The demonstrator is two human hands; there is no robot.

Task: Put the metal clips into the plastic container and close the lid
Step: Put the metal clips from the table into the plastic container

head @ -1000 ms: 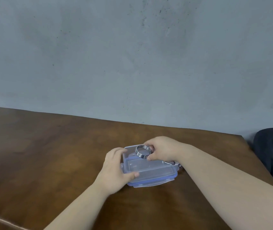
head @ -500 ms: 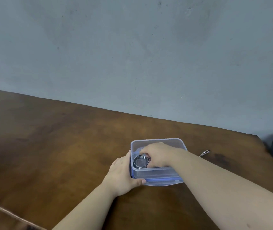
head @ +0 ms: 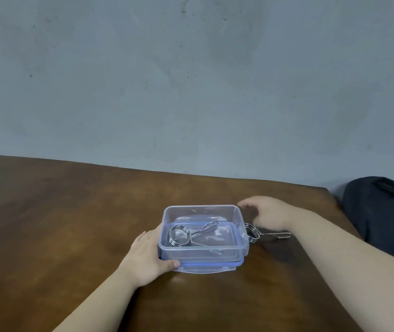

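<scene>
A clear plastic container (head: pixel 200 250) stands open on the brown table, resting on its blue-rimmed lid (head: pixel 211 267). One metal clip (head: pixel 182 235), a coiled ring with two wire arms, lies inside it. A second metal clip (head: pixel 254 233) lies on the table against the container's right side, its arm pointing right. My left hand (head: pixel 149 256) grips the container's near-left corner, thumb along the front. My right hand (head: pixel 266 215) hovers just right of the container above the second clip, fingers spread, holding nothing.
The wooden table (head: pixel 71 224) ends at a grey wall behind. Its right edge runs close to my right forearm. A dark blue-black bag or cushion (head: pixel 383 212) sits beyond the table's right corner.
My right hand lowered the first clip into the container, let it go and moved out to the right. The left hand has stayed on the container.
</scene>
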